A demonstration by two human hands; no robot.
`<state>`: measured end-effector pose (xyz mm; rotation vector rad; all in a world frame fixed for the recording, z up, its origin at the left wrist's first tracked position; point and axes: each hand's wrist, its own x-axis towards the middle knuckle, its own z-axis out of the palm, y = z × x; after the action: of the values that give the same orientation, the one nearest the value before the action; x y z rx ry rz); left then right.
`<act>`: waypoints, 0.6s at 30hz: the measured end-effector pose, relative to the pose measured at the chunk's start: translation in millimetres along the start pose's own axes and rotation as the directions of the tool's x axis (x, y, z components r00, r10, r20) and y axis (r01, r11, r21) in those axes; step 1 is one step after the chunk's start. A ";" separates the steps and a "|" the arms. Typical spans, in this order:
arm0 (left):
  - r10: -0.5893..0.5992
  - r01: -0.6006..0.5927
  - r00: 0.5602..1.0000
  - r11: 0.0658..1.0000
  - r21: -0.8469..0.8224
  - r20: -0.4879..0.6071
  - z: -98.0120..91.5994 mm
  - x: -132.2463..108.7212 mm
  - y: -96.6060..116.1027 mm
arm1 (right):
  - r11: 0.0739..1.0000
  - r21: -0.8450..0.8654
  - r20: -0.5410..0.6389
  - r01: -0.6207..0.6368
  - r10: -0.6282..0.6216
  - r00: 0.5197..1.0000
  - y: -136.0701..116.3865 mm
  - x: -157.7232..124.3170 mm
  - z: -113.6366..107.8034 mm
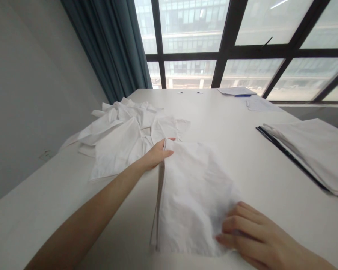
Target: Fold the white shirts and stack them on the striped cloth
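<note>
A folded white cloth point(193, 195) lies in front of me, its layers parted along the left edge. My left hand point(157, 153) pinches its upper left corner between thumb and fingers. At the cloth's lower right edge is my right hand point(242, 228), slightly blurred, with its fingers curled against the fabric; whether it grips the edge is hard to make out. Beyond my left arm, a loose heap of crumpled white cloths point(118, 131) spreads over the left side of the table.
The white table point(222, 112) reaches to the window. Folded white cloths point(321, 150) lie on a dark flat item point(290, 152) at the right. Papers point(236, 91) and a blue pen point(242, 95) are at the far edge. A blue curtain point(112, 45) hangs back left.
</note>
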<state>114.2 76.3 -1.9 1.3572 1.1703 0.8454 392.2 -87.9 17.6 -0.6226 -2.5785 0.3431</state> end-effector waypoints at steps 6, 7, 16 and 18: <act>0.324 -0.268 0.946 0.784 0.559 0.000 -16.4 8.7 -4.9 | 0.996 0.076 0.071 -0.045 0.040 0.997 6.1 -6.8 13.4; 0.322 -0.273 0.947 0.769 0.577 0.019 -16.9 9.5 -6.8 | 0.994 0.095 0.089 -0.053 0.044 0.995 7.3 -8.6 13.5; 0.323 -0.326 0.941 0.772 0.546 0.105 -20.8 15.1 -20.0 | 0.979 0.041 0.142 -0.198 0.190 0.971 24.9 -16.5 2.3; 0.332 -0.328 0.938 0.760 0.561 0.099 -21.4 14.6 -16.9 | 0.963 -0.086 0.077 -0.256 0.262 0.962 37.0 -25.3 0.0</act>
<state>94.6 94.6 -17.3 2.1105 1.2630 0.7667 425.8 -68.1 -4.4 -0.9986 -2.6048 0.3666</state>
